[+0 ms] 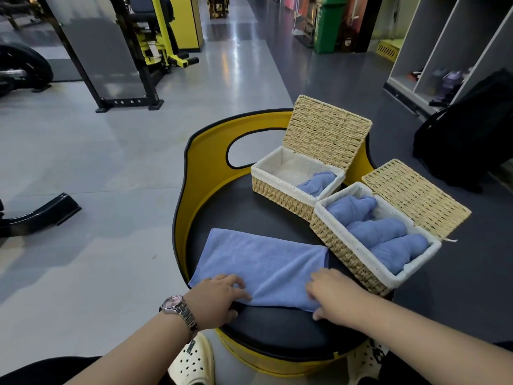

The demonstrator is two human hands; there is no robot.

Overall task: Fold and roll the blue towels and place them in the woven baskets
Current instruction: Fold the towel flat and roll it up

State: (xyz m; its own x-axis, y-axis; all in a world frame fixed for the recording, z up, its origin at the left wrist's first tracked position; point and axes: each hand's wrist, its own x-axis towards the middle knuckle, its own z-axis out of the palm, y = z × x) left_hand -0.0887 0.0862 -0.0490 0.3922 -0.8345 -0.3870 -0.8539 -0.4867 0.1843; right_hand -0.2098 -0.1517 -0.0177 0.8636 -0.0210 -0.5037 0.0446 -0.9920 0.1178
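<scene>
Both hands [219, 297] [331, 294] grip towel [263, 259] beside open baskets [358, 254]

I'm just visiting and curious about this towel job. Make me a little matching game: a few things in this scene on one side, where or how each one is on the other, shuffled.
Things:
1. near woven basket
2. far woven basket
3. flat blue towel
4. wristwatch

States:
A. worn on the left arm
B. holds one rolled towel at its right end
C. spread on the black seat, under both hands
D. packed with three rolled towels

Pairs: 1-D, 2-B, 3-C, 4-A
</scene>
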